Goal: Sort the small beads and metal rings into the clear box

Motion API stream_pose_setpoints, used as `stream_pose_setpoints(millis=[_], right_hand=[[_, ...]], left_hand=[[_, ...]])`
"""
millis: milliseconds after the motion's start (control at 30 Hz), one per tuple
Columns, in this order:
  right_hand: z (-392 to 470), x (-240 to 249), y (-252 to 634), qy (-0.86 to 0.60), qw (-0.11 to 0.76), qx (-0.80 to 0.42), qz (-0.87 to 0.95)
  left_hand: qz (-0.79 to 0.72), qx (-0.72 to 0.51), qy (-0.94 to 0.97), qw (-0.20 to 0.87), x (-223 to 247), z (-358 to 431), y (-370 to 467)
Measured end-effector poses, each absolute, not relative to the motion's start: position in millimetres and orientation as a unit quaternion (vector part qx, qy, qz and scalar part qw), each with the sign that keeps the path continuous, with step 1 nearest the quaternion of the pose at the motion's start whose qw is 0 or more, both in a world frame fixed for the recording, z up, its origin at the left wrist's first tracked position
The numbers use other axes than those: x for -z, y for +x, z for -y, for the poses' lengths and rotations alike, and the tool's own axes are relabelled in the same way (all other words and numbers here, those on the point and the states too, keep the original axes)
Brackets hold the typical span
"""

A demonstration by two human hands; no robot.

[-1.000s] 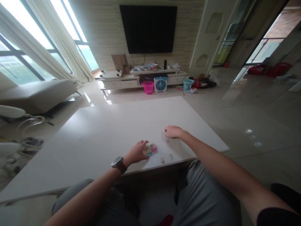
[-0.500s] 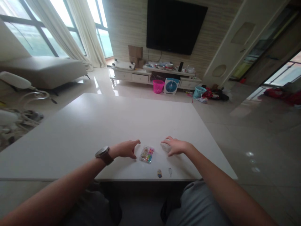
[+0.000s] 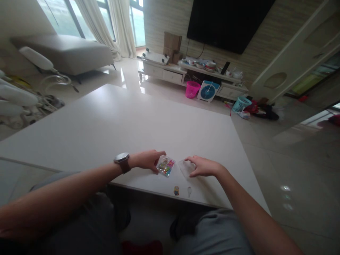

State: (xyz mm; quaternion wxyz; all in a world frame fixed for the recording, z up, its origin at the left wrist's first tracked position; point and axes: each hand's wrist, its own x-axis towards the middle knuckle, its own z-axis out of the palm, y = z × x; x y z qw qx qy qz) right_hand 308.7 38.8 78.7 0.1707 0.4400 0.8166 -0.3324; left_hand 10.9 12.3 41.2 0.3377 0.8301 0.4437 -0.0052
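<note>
A clear compartment box (image 3: 166,166) with small colourful pieces is gripped at its left side by my left hand (image 3: 148,160), which has a watch (image 3: 122,158) on its wrist. To the right, my right hand (image 3: 203,166) has thumb and fingers around a clear, empty-looking plastic piece (image 3: 185,168), perhaps a lid. Nearer the table's front edge lie a small yellow and blue figure (image 3: 176,190) and, to its right, a small pale item (image 3: 189,191) too faint to make out.
The white table (image 3: 148,124) extends forward. Beyond it are a pink basket (image 3: 192,89), a blue and white fan (image 3: 208,91), a teal basket (image 3: 241,103) and a low cabinet (image 3: 172,75). My legs are below the front edge.
The camera view has shifted and tilted. My left hand has reached the compartment box and taken hold of its left side. My right hand stays at the clear plastic piece.
</note>
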Motion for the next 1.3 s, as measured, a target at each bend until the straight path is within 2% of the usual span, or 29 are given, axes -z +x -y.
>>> stream_pose_setpoints(millis=[200,400,533,967,1133,1300], right_hand=[[-36.9,-86.3,303.0,0.436,0.141,0.292,-0.839],[-40.0,-79.2,294.7,0.350,0.040,0.347,-0.869],[-41.2,-71.7,287.6,0.318,0.000,0.339,-0.886],[-40.9,-78.9,296.1,0.402,0.069,0.266,-0.873],[-31.2,-80.4,293.4,0.406,0.057,0.236,-0.881],[-23.2,-78.4,293.5,0.395,0.040,0.222,-0.890]], left_hand=[[-0.489,0.024,0.829,0.268,-40.6,-10.2,24.4],[-0.503,0.024,0.837,0.213,-40.1,-1.7,38.0],[-0.491,0.009,0.849,0.195,-43.0,-1.4,34.9],[-0.475,-0.140,0.840,0.219,-41.3,-15.5,33.6],[-0.490,-0.116,0.836,0.218,-42.2,-19.4,57.5],[-0.499,-0.072,0.851,0.148,-53.2,-28.8,68.2]])
